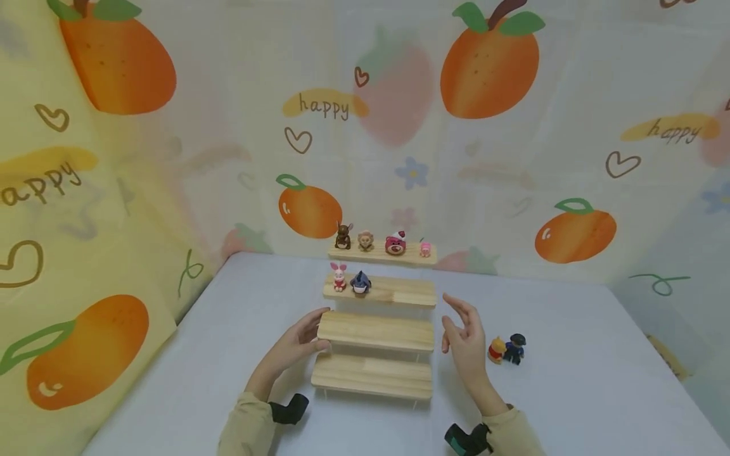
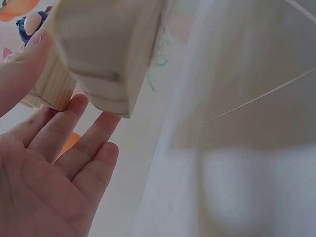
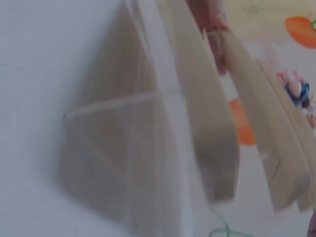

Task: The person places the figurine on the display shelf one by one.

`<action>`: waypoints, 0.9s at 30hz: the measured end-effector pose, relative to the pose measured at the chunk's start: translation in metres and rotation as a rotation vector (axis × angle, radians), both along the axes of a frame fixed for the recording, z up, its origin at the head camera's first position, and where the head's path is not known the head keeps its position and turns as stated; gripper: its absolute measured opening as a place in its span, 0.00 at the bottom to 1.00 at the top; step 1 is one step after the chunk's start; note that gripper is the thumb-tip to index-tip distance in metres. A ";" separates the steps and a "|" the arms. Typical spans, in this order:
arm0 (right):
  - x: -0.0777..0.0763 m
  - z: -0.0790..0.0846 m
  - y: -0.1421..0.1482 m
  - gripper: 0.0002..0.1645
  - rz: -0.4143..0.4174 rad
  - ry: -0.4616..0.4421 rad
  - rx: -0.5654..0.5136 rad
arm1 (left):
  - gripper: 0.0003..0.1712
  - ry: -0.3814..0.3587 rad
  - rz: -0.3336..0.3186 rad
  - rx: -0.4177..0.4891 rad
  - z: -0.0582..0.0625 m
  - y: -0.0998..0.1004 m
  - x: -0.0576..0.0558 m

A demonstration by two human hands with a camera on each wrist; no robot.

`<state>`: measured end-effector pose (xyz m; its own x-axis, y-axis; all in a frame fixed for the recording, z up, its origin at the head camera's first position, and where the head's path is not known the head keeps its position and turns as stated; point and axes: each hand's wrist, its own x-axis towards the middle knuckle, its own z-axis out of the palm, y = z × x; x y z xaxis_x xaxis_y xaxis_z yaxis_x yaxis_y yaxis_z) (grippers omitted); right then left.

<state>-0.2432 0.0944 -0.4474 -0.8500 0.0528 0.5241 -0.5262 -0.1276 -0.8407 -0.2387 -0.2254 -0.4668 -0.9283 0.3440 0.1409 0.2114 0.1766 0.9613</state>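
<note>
A wooden tiered display shelf [image 1: 376, 331] with several steps stands in front of me. My left hand [image 1: 298, 342] is at its left side, thumb near the front edge of the second step from the bottom. In the left wrist view, its loosely extended fingers [image 2: 94, 163] reach up to the step ends. To the right of the shelf my right hand [image 1: 466, 345] is raised with fingers slightly bent, holding nothing. On the second step from the top sit a pink-eared figurine [image 1: 339, 277] and a blue-grey donkey figurine [image 1: 360, 283].
Along the top step stand a brown long-eared figurine [image 1: 343, 236], a beige figurine [image 1: 365, 240], a pink bear figurine [image 1: 395, 243] and a small pink figurine [image 1: 424, 249]. Right of my right hand are a yellow-and-red figurine [image 1: 497, 349] and a dark-hatted figurine [image 1: 516, 349]. A fruit-printed cloth [image 1: 365, 171] hangs behind.
</note>
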 end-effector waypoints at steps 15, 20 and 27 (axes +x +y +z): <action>0.004 -0.028 0.100 0.24 -0.198 -0.300 0.463 | 0.39 0.005 0.019 -0.013 -0.004 0.003 -0.003; 0.006 -0.034 0.114 0.26 -0.200 -0.345 0.552 | 0.39 0.006 0.010 -0.013 -0.005 0.002 -0.002; 0.004 -0.034 0.125 0.30 -0.056 -0.390 0.633 | 0.38 0.042 -0.017 0.005 -0.001 0.003 -0.002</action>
